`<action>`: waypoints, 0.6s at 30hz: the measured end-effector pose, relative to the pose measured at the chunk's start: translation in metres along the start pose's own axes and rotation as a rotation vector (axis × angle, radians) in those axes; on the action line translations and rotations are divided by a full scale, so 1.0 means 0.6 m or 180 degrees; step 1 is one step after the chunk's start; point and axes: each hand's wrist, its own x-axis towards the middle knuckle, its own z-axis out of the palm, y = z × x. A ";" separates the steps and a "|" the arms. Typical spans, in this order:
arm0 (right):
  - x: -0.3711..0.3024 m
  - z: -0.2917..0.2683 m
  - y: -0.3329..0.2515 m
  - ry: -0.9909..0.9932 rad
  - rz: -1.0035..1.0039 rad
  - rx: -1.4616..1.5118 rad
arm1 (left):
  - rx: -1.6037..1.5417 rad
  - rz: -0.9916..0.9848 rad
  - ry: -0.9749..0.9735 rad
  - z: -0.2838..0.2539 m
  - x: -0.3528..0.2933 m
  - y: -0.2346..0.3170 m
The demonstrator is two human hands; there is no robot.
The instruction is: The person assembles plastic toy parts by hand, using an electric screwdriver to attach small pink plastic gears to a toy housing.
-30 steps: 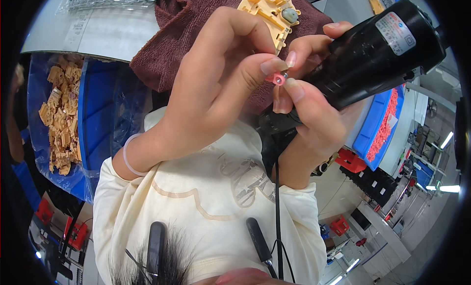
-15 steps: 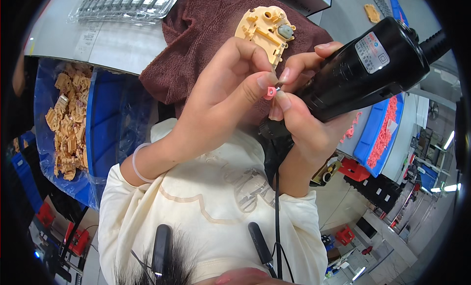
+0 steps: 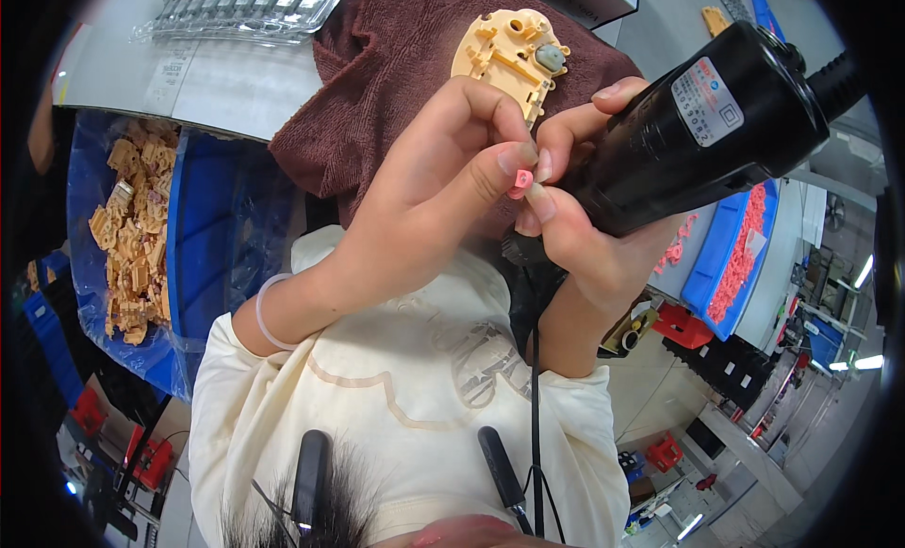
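Observation:
Between my left hand's (image 3: 429, 185) thumb and forefinger is pinched a small pink plastic part (image 3: 521, 181). My right hand (image 3: 594, 246) meets it from the right, its thumb and forefinger pressed together against the part's side. Anything tiny between those right fingertips is hidden. A black corded electric screwdriver (image 3: 650, 162) lies across the same right hand, held in the palm with its cable end pointing to the upper right; its working tip is out of sight. Just beyond my fingers, a cream-yellow plastic housing (image 3: 500, 63) with a grey round piece rests on a brown towel (image 3: 372, 96).
To the left stands a blue bin (image 3: 212, 237) beside a plastic-lined one of cream-yellow parts (image 3: 137, 237). A blue tray (image 3: 702, 275) of pink parts sits at the right. Clear packaging with grey pieces (image 3: 245, 6) lies at the back left. A black cable (image 3: 535, 388) hangs before me.
The pink part has turned slightly in my fingers. A shiny bit seen beside it at the right fingertips is now covered. The screwdriver has tilted a little; the housing stays put.

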 end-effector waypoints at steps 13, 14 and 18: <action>0.007 0.018 0.010 -0.0088 0.0136 0.0127 | 0.0419 0.0416 -0.0058 -0.019 -0.001 0.006; 0.006 0.023 0.008 -0.0061 0.0170 0.0157 | 0.0491 0.0193 -0.0013 -0.021 -0.003 0.014; -0.003 0.019 0.012 0.0282 0.0529 0.0324 | 0.0915 0.0281 0.0345 -0.010 -0.017 0.025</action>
